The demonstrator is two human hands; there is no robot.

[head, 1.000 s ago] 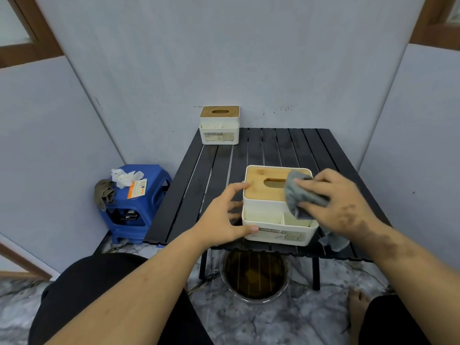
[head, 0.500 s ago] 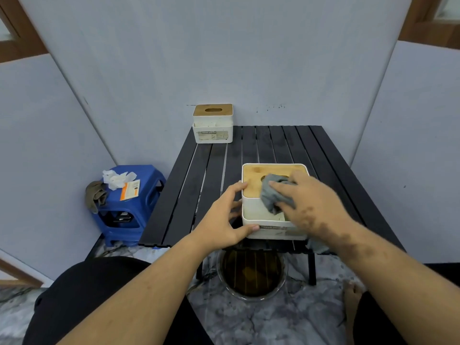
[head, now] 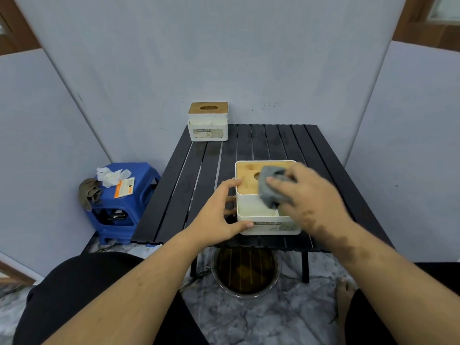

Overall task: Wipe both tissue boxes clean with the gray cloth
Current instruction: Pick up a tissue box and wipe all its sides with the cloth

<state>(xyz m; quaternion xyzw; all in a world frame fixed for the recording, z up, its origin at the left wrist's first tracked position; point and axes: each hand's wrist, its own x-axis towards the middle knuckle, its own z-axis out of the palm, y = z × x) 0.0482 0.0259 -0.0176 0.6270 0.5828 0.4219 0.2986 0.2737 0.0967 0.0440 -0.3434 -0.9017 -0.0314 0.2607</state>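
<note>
Hands: left (head: pixel 219 215) grips near tissue box (head: pixel 251 207), right (head: pixel 306 197) clutches gray cloth (head: pixel 270 190) atop it.

I am reaching both bare forearms forward. My left hand (head: pixel 219 215) is bracing the near tissue box (head: pixel 251 210), thumb on its front corner, while my right hand (head: pixel 311 197) is pressing the gray cloth (head: pixel 270 189) down with curled fingers.
</note>
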